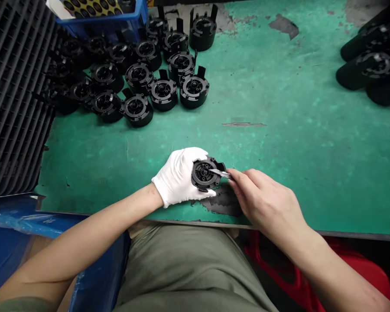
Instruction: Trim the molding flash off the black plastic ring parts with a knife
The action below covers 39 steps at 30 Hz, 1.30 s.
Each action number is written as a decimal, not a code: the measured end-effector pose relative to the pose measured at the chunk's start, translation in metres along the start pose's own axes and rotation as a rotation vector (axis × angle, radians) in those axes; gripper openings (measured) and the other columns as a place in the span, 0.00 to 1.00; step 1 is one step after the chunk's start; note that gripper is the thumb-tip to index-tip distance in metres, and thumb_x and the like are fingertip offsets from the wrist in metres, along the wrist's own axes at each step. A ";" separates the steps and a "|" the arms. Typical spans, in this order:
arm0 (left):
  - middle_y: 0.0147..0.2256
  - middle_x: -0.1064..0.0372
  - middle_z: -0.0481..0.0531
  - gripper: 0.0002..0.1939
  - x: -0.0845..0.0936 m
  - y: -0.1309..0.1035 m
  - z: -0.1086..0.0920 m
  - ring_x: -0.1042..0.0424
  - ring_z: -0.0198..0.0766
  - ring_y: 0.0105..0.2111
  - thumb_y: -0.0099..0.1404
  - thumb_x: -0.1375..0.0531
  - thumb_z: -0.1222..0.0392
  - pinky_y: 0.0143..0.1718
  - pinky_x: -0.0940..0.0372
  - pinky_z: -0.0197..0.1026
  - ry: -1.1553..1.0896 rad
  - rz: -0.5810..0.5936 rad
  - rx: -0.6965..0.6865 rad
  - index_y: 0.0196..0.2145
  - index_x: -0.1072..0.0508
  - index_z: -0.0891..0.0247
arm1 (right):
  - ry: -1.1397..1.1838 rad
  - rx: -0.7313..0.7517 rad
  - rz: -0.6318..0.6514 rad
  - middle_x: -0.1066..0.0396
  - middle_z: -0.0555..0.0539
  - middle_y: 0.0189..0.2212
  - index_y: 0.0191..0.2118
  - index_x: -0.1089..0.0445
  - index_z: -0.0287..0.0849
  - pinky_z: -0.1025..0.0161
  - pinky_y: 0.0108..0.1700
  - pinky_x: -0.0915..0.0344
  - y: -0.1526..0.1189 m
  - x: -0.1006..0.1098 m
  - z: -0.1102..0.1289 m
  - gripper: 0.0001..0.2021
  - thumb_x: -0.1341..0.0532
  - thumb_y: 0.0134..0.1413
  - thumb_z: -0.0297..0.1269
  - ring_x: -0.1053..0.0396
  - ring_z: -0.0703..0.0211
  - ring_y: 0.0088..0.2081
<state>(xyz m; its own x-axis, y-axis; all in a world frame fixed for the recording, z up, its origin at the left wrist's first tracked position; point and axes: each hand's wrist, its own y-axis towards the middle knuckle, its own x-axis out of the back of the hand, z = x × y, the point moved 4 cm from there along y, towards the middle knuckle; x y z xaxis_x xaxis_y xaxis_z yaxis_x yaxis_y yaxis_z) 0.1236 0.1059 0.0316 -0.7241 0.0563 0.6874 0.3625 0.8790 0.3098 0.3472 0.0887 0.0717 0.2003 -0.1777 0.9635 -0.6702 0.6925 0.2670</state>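
Note:
My left hand [181, 177], in a white glove, is wrapped round a round black plastic housing [203, 174] near the front edge of the table. The housing's open, ribbed face is turned up toward me. In my bare right hand [263, 197] is a craft knife [221, 174] with a slim metal blade, pinched between thumb and fingers. Its tip points left and lies over the middle of the housing; whether it touches the plastic I cannot tell. My left palm and fingers hide the housing's left side.
Several similar black housings [136, 108] stand in a cluster at the back left. Behind them is a blue bin [110, 27] with a sheet of round stickers [92, 8]. Black cylinders [357, 71] lie at the far right. Dark ribbed trays [16, 95] rise along the left of the green table [299, 143].

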 end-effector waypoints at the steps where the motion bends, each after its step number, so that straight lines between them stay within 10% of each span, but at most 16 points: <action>1: 0.53 0.22 0.65 0.42 0.000 0.001 0.000 0.19 0.59 0.53 0.56 0.24 0.31 0.57 0.24 0.59 -0.006 -0.003 0.002 0.55 0.28 0.62 | -0.003 0.002 -0.001 0.28 0.47 0.33 0.57 0.24 0.34 0.59 0.35 0.41 0.001 0.000 0.001 0.11 0.38 0.76 0.33 0.33 0.57 0.33; 33: 0.52 0.22 0.63 0.40 -0.003 0.003 0.004 0.20 0.59 0.52 0.53 0.23 0.30 0.55 0.24 0.61 0.007 0.052 0.038 0.52 0.27 0.59 | -0.016 0.126 0.056 0.30 0.47 0.32 0.59 0.28 0.38 0.58 0.34 0.43 0.001 0.014 0.005 0.15 0.44 0.72 0.23 0.36 0.56 0.32; 39: 0.52 0.26 0.63 0.47 0.003 -0.011 0.007 0.23 0.58 0.53 0.50 0.25 0.21 0.57 0.27 0.59 0.081 -0.183 0.161 0.51 0.32 0.58 | -0.001 0.010 0.019 0.29 0.48 0.34 0.59 0.26 0.37 0.58 0.35 0.41 0.001 0.014 -0.003 0.12 0.37 0.76 0.34 0.33 0.57 0.33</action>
<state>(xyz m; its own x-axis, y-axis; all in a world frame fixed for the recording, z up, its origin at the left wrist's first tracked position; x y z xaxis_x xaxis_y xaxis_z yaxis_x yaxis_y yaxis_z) 0.1134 0.1002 0.0257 -0.7175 -0.1429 0.6818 0.1273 0.9353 0.3301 0.3509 0.0890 0.0852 0.1869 -0.1650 0.9684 -0.6811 0.6886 0.2488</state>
